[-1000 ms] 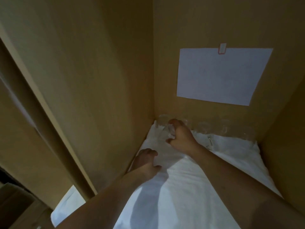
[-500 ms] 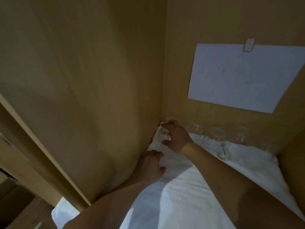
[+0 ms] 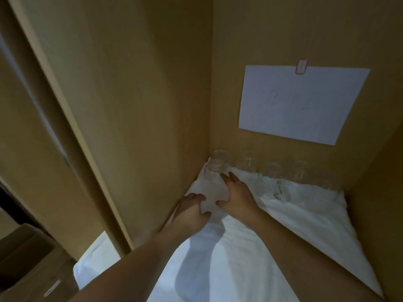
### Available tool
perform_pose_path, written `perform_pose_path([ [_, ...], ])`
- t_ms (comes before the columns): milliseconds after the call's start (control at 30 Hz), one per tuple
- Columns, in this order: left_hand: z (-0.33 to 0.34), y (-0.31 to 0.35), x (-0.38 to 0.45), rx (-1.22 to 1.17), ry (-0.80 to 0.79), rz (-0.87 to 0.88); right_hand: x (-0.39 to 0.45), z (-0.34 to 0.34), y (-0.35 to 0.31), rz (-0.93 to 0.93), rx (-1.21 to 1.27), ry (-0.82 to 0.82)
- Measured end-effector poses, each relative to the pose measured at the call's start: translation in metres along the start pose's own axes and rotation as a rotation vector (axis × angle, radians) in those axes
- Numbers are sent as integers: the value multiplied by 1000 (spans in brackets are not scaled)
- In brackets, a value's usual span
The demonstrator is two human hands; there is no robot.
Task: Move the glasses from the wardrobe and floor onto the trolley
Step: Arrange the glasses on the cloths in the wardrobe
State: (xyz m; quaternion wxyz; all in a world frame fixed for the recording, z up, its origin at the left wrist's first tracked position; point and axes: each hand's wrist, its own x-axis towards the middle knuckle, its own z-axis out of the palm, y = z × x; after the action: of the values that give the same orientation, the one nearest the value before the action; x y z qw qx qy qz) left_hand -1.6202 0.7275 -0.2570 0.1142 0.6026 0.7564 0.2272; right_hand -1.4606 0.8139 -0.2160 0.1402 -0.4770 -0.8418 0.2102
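Head view looks down into a wooden wardrobe, where both bare forearms reach toward the back left corner over a white cloth that covers the shelf. A row of clear glasses stands along the back wall on the far edge of the cloth, running from the left corner toward the right; they are faint and blurred against the wood, so their exact number cannot be told. The corner glass sits right in the angle between the side wall and the back wall, apparently upright. The right hand lies on the cloth just in front of that glass, its fingers straight and spread, the fingertips touching or almost touching the lower part of the corner glass, with nothing gripped. The left hand rests on the cloth against the left wall, just beside the right hand, its fingers bent down onto the fabric; whether it pinches the cloth or only presses on it cannot be told. A white sheet of paper hangs on the back wall above the glasses, held by a small red-edged clip at its top edge. At the lower left, outside the wardrobe, brown cardboard boxes are partly visible.
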Motion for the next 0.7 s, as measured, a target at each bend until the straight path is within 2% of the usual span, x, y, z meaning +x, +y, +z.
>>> perform_pose_path([
  [167,-3,0,-52,19,30,-28,-44,22,1,22,31,-68],
  [367,0,-7,-121,54,48,-122,-95,50,0,-49,20,-162],
  [533,-8,-23,-170,82,32,-199,-118,64,-25,-108,7,-212],
  [700,-28,-44,-193,51,96,-274,-137,84,-56,-163,-36,-244],
])
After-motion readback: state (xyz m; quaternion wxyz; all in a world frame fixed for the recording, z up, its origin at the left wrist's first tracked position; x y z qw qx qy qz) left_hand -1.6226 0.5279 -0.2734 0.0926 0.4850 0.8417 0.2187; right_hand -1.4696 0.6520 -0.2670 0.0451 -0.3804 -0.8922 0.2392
